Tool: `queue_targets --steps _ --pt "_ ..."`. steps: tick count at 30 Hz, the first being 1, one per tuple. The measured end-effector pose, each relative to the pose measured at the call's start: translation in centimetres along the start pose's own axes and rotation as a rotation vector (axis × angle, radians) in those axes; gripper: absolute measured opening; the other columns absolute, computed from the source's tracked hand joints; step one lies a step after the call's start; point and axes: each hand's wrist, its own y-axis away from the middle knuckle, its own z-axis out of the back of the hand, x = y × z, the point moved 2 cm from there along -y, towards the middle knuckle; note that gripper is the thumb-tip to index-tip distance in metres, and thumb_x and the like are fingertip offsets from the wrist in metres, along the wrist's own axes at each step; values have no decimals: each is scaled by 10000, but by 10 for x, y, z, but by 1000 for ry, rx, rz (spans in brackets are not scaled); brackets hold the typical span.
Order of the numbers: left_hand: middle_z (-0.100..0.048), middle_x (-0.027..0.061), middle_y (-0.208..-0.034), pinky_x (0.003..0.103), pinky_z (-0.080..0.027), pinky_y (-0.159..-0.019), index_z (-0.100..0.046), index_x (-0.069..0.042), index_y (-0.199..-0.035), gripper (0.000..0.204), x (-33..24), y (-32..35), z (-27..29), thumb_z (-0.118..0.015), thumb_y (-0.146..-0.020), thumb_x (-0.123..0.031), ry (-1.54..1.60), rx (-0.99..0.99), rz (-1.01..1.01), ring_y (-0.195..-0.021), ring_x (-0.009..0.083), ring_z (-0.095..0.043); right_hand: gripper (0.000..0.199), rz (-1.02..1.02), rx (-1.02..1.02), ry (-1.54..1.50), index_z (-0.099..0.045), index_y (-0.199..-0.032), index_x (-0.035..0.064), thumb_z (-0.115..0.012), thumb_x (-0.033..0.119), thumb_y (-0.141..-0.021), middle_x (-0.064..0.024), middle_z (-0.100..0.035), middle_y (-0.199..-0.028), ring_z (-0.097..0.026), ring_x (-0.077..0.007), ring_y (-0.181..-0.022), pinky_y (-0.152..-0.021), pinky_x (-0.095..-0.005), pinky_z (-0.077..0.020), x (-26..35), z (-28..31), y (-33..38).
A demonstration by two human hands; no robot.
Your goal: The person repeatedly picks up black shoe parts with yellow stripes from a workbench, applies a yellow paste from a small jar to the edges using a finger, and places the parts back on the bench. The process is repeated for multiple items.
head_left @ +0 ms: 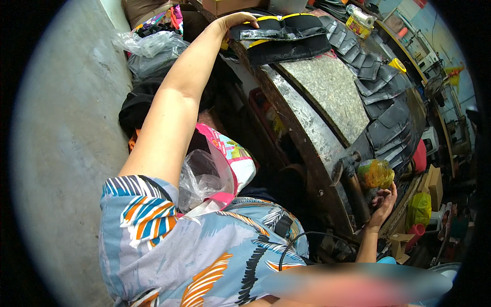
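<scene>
At the far end of the bench my left hand is closed over the near left corner of a black flat piece with yellow edging. A second black piece lies just below it. At the right side my right hand has its palm up and fingers apart, with nothing visible in it. One fingertip is at or very near a clear jar with yellow contents; I cannot tell whether they touch. A dark metal hammer-like tool lies along the bench edge beside the jar.
A speckled board covers part of the wooden bench. Rows of overlapping black pieces line its far side. Below me sit a pink-edged bag and clear plastic. Grey plastic bags lie on the floor. Cardboard stands at right.
</scene>
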Motion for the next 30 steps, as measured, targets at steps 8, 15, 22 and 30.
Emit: queue_targets --steps 8,15,22,30 --pt "-717 162 -889 304 -611 -634 -653 21 -1032 473 15 -5 -3 -754 -643 -228 48 -15 -9 -674 211 -712 528 -13 -7 -8 -433 -1404 69 -397 424 -1014 -17 -509 -908 -458 -69 -670 -585 -210 -385 -3 1 0" --pt "-639 166 -1079 332 -613 -698 -470 -115 -1395 706 14 -2 -6 -672 -718 -126 -87 29 -82 -759 238 -694 556 -5 -4 -1 -417 -1403 59 -408 453 -1010 -15 -519 -897 -461 -64 -652 -578 -199 -380 -2 1 0" --pt "-664 171 -1025 365 -607 -637 -559 -119 -1254 613 11 -9 -16 -707 -665 -199 -107 3 -100 -744 243 -688 520 -14 -14 -22 -446 -1398 80 -413 422 -1007 -11 -516 -898 -467 -68 -654 -577 -213 -372 -2 0 0" --pt "-661 169 -1032 353 -609 -614 -530 -180 -1342 701 10 -2 -27 -696 -661 -184 -122 -27 -7 -732 243 -695 566 -5 -4 4 -413 -1410 67 -411 462 -1006 -13 -525 -898 -466 -62 -655 -580 -195 -370 -3 2 0"
